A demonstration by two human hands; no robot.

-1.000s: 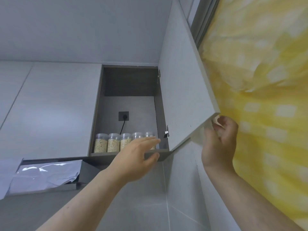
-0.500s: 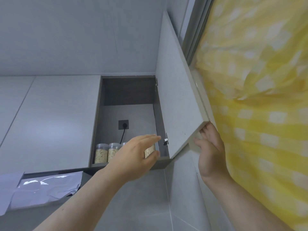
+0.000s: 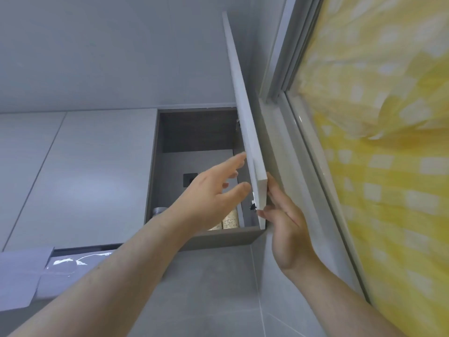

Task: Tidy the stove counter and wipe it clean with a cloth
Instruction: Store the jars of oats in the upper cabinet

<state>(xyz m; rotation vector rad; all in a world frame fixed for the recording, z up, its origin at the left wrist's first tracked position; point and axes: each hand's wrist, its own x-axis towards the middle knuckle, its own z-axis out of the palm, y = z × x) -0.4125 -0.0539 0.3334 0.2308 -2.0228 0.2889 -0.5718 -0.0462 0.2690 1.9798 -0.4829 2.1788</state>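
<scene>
The left hand point(image 3: 209, 198) is reaching up into the open wall cabinet point(image 3: 194, 130), its fingers lying straight and slightly spread, holding nothing, with the fingertips just beside the inner face of the cabinet door point(image 3: 245, 132). The right hand point(image 3: 286, 227) is pinching the lower near corner of that door, thumb on its edge and fingers lying behind the panel. The door is standing swung out to the right, showing almost edge-on. Clear jars of grain point(image 3: 230, 220) are standing on the cabinet floor, partly hidden behind the left hand. A yellow checked curtain point(image 3: 388, 142) is hanging at the right, beside the window frame point(image 3: 279, 69)
</scene>
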